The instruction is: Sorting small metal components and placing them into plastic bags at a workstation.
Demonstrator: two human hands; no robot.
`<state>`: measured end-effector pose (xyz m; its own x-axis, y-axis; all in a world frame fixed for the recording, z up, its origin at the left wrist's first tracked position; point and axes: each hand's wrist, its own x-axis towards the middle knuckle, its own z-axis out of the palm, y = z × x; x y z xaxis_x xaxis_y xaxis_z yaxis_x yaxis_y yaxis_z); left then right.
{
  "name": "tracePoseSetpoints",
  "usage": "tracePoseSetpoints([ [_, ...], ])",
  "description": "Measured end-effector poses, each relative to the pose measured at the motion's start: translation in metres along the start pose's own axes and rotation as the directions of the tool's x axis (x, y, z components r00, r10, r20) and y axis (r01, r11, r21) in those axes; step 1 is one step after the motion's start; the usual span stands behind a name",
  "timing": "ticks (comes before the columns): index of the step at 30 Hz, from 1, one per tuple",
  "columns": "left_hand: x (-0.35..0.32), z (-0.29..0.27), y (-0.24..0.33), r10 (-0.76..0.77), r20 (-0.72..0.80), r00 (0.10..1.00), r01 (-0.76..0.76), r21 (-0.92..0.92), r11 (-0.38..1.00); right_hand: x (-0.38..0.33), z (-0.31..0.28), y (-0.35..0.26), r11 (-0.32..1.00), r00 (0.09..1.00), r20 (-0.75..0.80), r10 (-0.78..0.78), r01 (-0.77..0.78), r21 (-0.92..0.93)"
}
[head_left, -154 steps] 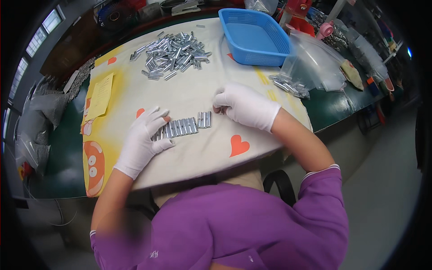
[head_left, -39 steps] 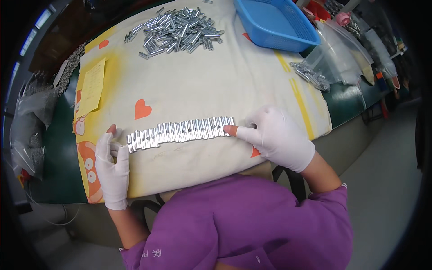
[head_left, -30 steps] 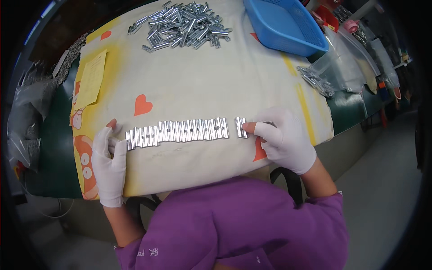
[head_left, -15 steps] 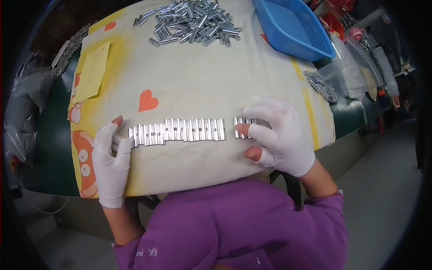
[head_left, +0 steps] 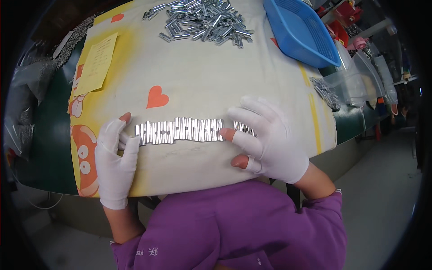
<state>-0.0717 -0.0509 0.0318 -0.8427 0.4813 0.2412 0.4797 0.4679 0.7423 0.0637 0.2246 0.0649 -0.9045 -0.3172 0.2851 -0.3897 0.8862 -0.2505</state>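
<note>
Short silvery metal tubes lie side by side in a long row (head_left: 180, 130) across the cloth, several with a small dark hole in the side. At the row's left end rests my left hand (head_left: 115, 162), gloved in white with bare fingertips, its thumb and forefinger apart by the end tubes. My right hand (head_left: 276, 144), in a similar glove, is spread over a smaller group of tubes (head_left: 239, 128) and partly hides it. Its bare index fingertip is at the right end of the long row. Neither hand grasps anything.
Loose metal tubes form a pile (head_left: 207, 20) at the far side. A blue plastic basket (head_left: 299, 33) stands at the far right, near small metal parts (head_left: 326, 94) and clear plastic bags (head_left: 355, 83). A yellow paper (head_left: 98, 63) lies at the left.
My right hand has moved left, and its index fingertip has come to the long row's right end. The smaller tube group is now closer to the row. My left hand stays at the left end.
</note>
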Motion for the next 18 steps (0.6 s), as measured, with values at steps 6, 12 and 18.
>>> tracePoseSetpoints([
  [6, 0.001, -0.001, 0.003, 0.013, 0.012, 1.000, -0.013, 0.003, 1.000, 0.006, 0.002, 0.000, 0.999, 0.998, 0.063, -0.028, 0.030, -0.033],
  [12, 0.001, 0.000, -0.003, 0.067, 0.024, 0.997, -0.067, -0.017, 0.998, 0.010, 0.002, 0.001, 0.997, 0.999, -0.050, -0.022, 0.019, -0.075],
  [18, 0.000, -0.003, 0.001, 0.051, 0.029, 0.998, -0.051, -0.015, 0.999, 0.022, 0.009, -0.005, 0.997, 0.995, 0.072, -0.064, 0.067, -0.044],
])
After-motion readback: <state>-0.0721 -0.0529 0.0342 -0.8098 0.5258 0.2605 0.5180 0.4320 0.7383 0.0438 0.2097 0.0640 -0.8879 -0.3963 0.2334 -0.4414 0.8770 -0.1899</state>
